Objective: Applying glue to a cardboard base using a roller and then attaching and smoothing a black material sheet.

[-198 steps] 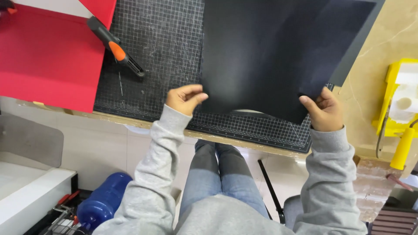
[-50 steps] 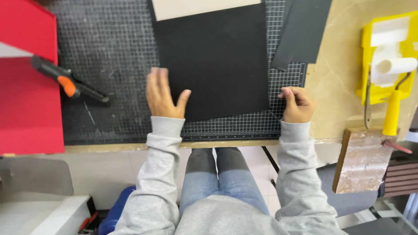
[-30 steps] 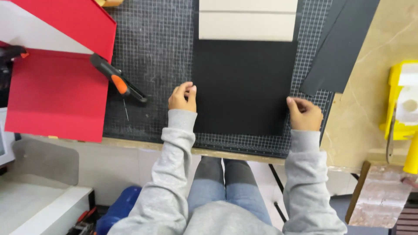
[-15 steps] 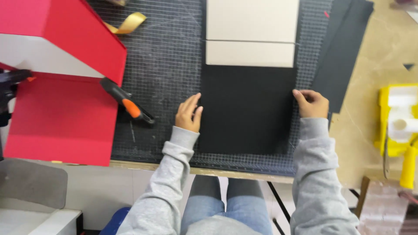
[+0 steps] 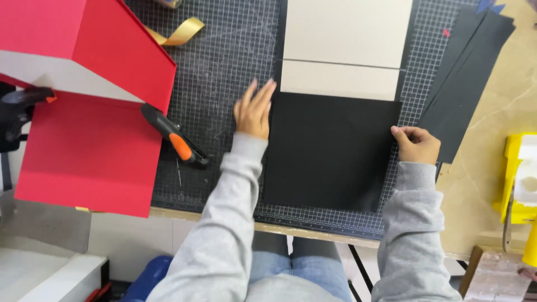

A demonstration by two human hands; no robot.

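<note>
A gridded cutting mat (image 5: pixel 224 84) carries a black sheet (image 5: pixel 330 151) lying flat, with two pale boards (image 5: pixel 344 50) already set square on its upper part while the lower part is bare. The left hand (image 5: pixel 254 109) lies flat with fingers spread at the sheet's left edge; the right hand (image 5: pixel 417 144) pinches its right edge. Nothing looks folded or cut yet, judging by the orange-handled knife (image 5: pixel 174 142) lying idle beside the red box (image 5: pixel 84 100).

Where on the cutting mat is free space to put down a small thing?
Bare cutting mat lies between the gold ribbon, the knife and the left hand. Around the black sheet and grey boards it is crowded.
</note>
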